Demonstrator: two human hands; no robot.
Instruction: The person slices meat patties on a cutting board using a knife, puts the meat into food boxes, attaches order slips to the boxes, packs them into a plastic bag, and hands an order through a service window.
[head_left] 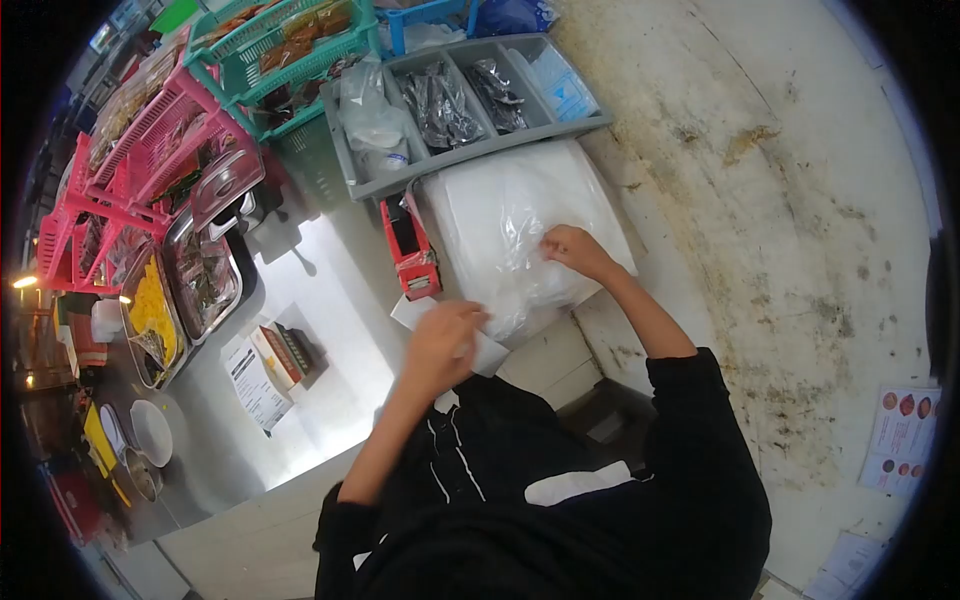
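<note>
In front of me lies a stack of clear and white plastic bags (500,190), its top sheet crumpled and shiny. My right hand (578,250) is over the right side of the stack, fingers closed in a pinch on the loose clear plastic bag (527,245). My left hand (445,343) is at the near left corner of the stack, smeared by motion; whether it grips the plastic cannot be made out. Just beyond it stands a red tape dispenser (412,255). A piece of white paper (487,353) shows beside the left fingers.
A grey divided tray (362,188) with bags and black packets stands behind the stack. Left are pink baskets (150,150), a green basket (270,85), metal trays (235,290), a printed slip (255,385) and a small box (282,355) on the steel counter (340,350). A stained wall (760,250) rises at right.
</note>
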